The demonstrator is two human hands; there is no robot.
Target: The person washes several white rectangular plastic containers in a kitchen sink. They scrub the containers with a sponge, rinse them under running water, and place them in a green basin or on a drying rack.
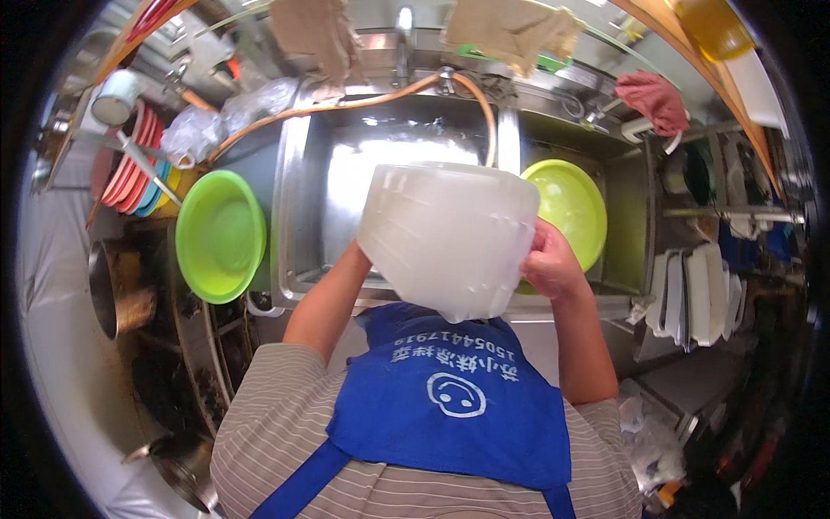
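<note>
A translucent white plastic container [450, 237] is held up over the front of the stainless steel sink [285, 207], before the blue apron, which bears writing. My right hand [548, 259] grips its right side, with the thumb and curled fingers in view. The container hides my left hand behind its left side; only the forearm and wrist show, so its hold cannot be seen. In the left basin, shallow water catches the light. A yellow-green plastic basin [574, 207] sits in the right sink basin, partly behind the container.
A green plastic basin [220, 237] stands left of the sink. An orange hose [363, 98] runs from beside the faucet [404, 45] along the back edge. Clear plastic bags [194, 136] lie at the back left. White trays or boards [703, 295] stand upright at the right.
</note>
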